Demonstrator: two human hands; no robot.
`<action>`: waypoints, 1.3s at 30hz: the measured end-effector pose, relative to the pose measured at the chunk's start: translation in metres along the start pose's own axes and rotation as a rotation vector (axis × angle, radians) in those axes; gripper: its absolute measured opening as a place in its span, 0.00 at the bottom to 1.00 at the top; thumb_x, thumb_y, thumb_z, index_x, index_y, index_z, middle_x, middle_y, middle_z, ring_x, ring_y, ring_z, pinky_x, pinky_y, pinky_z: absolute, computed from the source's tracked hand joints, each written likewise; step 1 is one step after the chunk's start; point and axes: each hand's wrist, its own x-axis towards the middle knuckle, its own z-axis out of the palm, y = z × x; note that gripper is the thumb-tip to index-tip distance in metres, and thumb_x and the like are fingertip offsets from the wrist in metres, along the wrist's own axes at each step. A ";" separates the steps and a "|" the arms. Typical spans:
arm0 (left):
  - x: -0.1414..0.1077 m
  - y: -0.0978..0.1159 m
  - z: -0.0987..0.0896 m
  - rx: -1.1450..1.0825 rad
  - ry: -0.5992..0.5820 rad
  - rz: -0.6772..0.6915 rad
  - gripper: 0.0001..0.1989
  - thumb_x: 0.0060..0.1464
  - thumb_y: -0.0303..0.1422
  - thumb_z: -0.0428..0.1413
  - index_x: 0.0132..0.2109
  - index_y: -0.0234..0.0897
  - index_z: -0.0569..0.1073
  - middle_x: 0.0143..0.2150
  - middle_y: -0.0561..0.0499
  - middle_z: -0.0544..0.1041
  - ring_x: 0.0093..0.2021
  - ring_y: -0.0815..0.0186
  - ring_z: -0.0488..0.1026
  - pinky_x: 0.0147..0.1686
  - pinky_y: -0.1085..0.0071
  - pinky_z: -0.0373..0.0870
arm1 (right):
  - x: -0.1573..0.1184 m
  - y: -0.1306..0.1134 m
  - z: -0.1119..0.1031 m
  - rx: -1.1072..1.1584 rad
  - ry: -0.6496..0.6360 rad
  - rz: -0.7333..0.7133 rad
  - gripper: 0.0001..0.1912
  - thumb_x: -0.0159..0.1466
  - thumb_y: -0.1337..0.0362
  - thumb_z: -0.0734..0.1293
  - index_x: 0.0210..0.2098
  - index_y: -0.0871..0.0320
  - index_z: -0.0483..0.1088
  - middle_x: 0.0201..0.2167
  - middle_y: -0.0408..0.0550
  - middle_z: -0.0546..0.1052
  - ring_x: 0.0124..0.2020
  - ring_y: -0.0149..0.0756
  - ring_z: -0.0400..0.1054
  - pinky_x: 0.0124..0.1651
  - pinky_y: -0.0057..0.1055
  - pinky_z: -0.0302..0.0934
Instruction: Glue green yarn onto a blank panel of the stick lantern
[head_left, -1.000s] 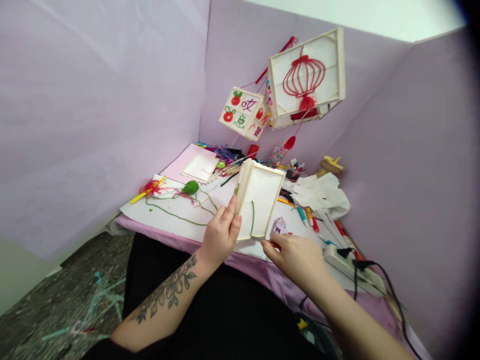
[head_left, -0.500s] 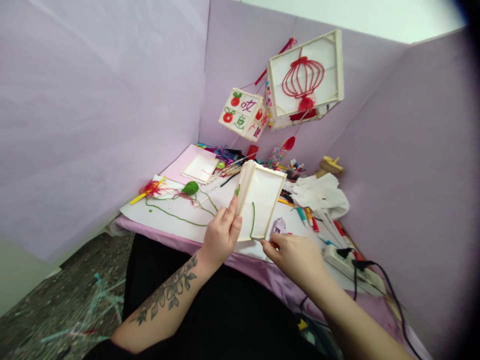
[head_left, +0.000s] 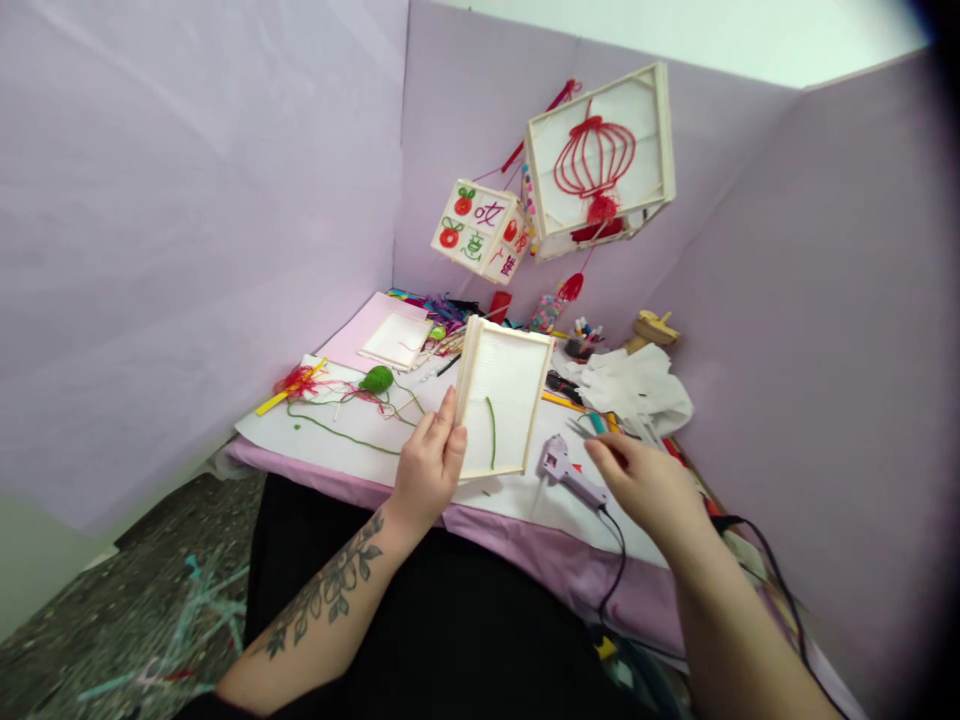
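My left hand (head_left: 431, 465) grips the left edge of a box-like wooden frame (head_left: 517, 400) with white panels, tilted above the table's front. A short green yarn strand (head_left: 492, 432) runs up its facing panel. To the right, my right hand (head_left: 637, 475) is closed round small scissors (head_left: 581, 429), their blades pointing left. Below them, a lilac glue gun (head_left: 574, 475) lies on the white tabletop. A small green scrap (head_left: 486, 492) is beneath the frame.
A green yarn ball (head_left: 376, 379) and tangled red yarn (head_left: 298, 381) lie at left. Decorated lanterns (head_left: 600, 160) hang above the back. White cloth (head_left: 641, 385), markers and a black cable are at right. A flat frame (head_left: 396, 341) rests on pink paper.
My right hand has moved right and up with the scissors, away from the frame's lower edge. The strand now ends inside the panel, and the glue gun is more exposed.
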 end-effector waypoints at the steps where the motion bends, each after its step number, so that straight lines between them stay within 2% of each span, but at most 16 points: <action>1: 0.001 -0.002 -0.001 -0.001 0.008 -0.004 0.24 0.66 0.34 0.45 0.66 0.32 0.60 0.48 0.40 0.77 0.45 0.62 0.75 0.46 0.68 0.73 | 0.010 0.013 0.008 -0.004 0.031 0.021 0.18 0.67 0.55 0.58 0.42 0.56 0.76 0.38 0.54 0.80 0.39 0.44 0.74 0.36 0.33 0.61; 4: 0.002 -0.008 -0.003 -0.002 0.026 -0.024 0.24 0.66 0.34 0.45 0.66 0.32 0.61 0.54 0.38 0.75 0.52 0.61 0.73 0.51 0.66 0.72 | 0.038 0.041 0.036 -0.003 0.053 0.069 0.16 0.64 0.66 0.59 0.45 0.67 0.74 0.40 0.66 0.77 0.42 0.51 0.73 0.43 0.41 0.63; 7: 0.004 -0.010 -0.007 -0.002 0.028 -0.037 0.24 0.66 0.33 0.45 0.66 0.32 0.61 0.58 0.38 0.73 0.57 0.60 0.71 0.55 0.65 0.69 | 0.044 0.041 0.058 0.036 0.097 0.066 0.20 0.62 0.67 0.60 0.52 0.68 0.70 0.48 0.69 0.74 0.51 0.55 0.69 0.50 0.48 0.62; 10: 0.005 -0.012 -0.009 0.008 0.034 -0.039 0.23 0.66 0.33 0.46 0.66 0.32 0.62 0.58 0.38 0.73 0.58 0.60 0.71 0.56 0.65 0.69 | 0.024 0.007 0.069 0.340 0.217 -0.082 0.29 0.63 0.60 0.62 0.62 0.61 0.58 0.57 0.63 0.67 0.59 0.52 0.61 0.53 0.47 0.63; 11: 0.005 -0.012 -0.009 0.010 0.037 -0.040 0.23 0.66 0.33 0.46 0.65 0.32 0.62 0.58 0.38 0.73 0.57 0.60 0.71 0.55 0.65 0.69 | 0.015 -0.010 0.070 0.524 0.249 -0.173 0.34 0.62 0.57 0.64 0.65 0.58 0.53 0.58 0.62 0.65 0.57 0.50 0.63 0.51 0.47 0.65; 12: 0.005 -0.013 -0.009 0.011 0.040 -0.042 0.23 0.66 0.33 0.46 0.65 0.32 0.62 0.58 0.38 0.73 0.57 0.60 0.71 0.55 0.65 0.70 | 0.006 -0.028 0.070 0.653 0.214 -0.256 0.40 0.62 0.56 0.65 0.68 0.55 0.45 0.61 0.61 0.62 0.56 0.48 0.64 0.50 0.47 0.67; 14: 0.006 -0.014 -0.009 0.009 0.046 -0.043 0.24 0.65 0.34 0.46 0.65 0.30 0.63 0.58 0.37 0.73 0.57 0.59 0.71 0.55 0.65 0.70 | -0.008 -0.059 0.067 0.734 0.205 -0.346 0.47 0.60 0.57 0.68 0.70 0.53 0.36 0.64 0.62 0.57 0.59 0.49 0.62 0.52 0.49 0.66; 16: 0.006 -0.015 -0.009 0.011 0.049 -0.045 0.24 0.65 0.34 0.47 0.65 0.30 0.63 0.57 0.37 0.73 0.57 0.59 0.72 0.55 0.65 0.70 | -0.013 -0.080 0.062 0.716 0.266 -0.384 0.49 0.60 0.60 0.68 0.70 0.52 0.35 0.65 0.62 0.55 0.63 0.51 0.57 0.56 0.52 0.63; 18: 0.006 -0.016 -0.010 0.015 0.048 -0.049 0.24 0.65 0.34 0.47 0.65 0.30 0.63 0.56 0.37 0.74 0.56 0.59 0.73 0.54 0.65 0.70 | -0.011 -0.089 0.058 0.678 0.326 -0.396 0.50 0.59 0.62 0.69 0.70 0.51 0.34 0.65 0.61 0.55 0.65 0.52 0.53 0.59 0.54 0.60; 21: 0.006 -0.017 -0.010 0.018 0.050 -0.062 0.24 0.65 0.34 0.47 0.65 0.31 0.63 0.55 0.38 0.76 0.54 0.59 0.74 0.52 0.65 0.71 | -0.007 -0.088 0.053 0.617 0.361 -0.409 0.52 0.58 0.64 0.70 0.70 0.51 0.33 0.64 0.61 0.56 0.65 0.52 0.52 0.62 0.54 0.58; 26: 0.005 -0.016 -0.008 0.020 0.060 -0.050 0.24 0.65 0.34 0.47 0.65 0.30 0.63 0.55 0.38 0.76 0.54 0.60 0.74 0.52 0.66 0.70 | -0.006 -0.090 0.047 0.472 0.369 -0.405 0.53 0.56 0.65 0.72 0.70 0.52 0.35 0.64 0.62 0.56 0.66 0.53 0.51 0.62 0.54 0.57; 29: 0.005 -0.016 -0.008 0.017 0.049 -0.039 0.24 0.65 0.34 0.47 0.65 0.29 0.63 0.56 0.37 0.75 0.55 0.60 0.73 0.53 0.66 0.69 | -0.008 -0.092 0.045 0.458 0.350 -0.372 0.51 0.56 0.65 0.71 0.69 0.52 0.38 0.64 0.61 0.55 0.66 0.55 0.51 0.61 0.55 0.58; 32: 0.005 -0.016 -0.010 0.024 0.041 -0.050 0.24 0.65 0.34 0.46 0.65 0.31 0.63 0.56 0.37 0.75 0.54 0.60 0.73 0.53 0.65 0.70 | -0.008 -0.085 0.045 0.587 0.360 -0.330 0.45 0.58 0.60 0.70 0.68 0.52 0.44 0.64 0.62 0.55 0.64 0.54 0.54 0.59 0.55 0.59; 35: 0.005 -0.016 -0.012 0.028 0.032 -0.067 0.23 0.65 0.35 0.46 0.65 0.33 0.63 0.55 0.38 0.75 0.54 0.60 0.73 0.52 0.64 0.71 | -0.002 -0.076 0.049 0.827 0.361 -0.189 0.34 0.62 0.57 0.65 0.65 0.54 0.52 0.61 0.62 0.61 0.57 0.48 0.64 0.54 0.51 0.64; 37: 0.005 -0.015 -0.013 0.019 0.028 -0.060 0.23 0.65 0.35 0.46 0.65 0.34 0.63 0.55 0.38 0.75 0.55 0.59 0.73 0.53 0.63 0.70 | 0.008 -0.073 0.052 0.982 0.290 -0.092 0.28 0.63 0.57 0.62 0.61 0.56 0.58 0.59 0.61 0.65 0.52 0.45 0.68 0.50 0.47 0.67; 39: 0.004 -0.014 -0.014 0.020 0.021 -0.045 0.23 0.65 0.35 0.47 0.65 0.35 0.62 0.55 0.39 0.74 0.54 0.59 0.72 0.53 0.63 0.70 | 0.019 -0.074 0.051 1.072 0.179 -0.066 0.22 0.63 0.57 0.61 0.55 0.58 0.65 0.54 0.59 0.71 0.50 0.44 0.70 0.48 0.44 0.68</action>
